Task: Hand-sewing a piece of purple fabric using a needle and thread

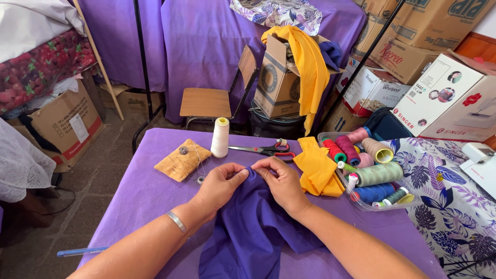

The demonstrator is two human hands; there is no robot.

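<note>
Purple cotton cloth (253, 227) — top edge pinched closed between left hand (219, 187) and right hand (283, 185); bulk trails toward body over table (150, 191).

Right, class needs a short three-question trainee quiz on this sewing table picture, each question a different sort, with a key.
1. True or false: both hands, left hand and right hand, pinch the purple cloth.
2. What lies beside the cream thread cone? A) scissors B) an iron C) a ruler
3. What holds the coloured spools?

Key
1. True.
2. A, the scissors.
3. A clear plastic tray, right of the folded yellow cloth.
</note>
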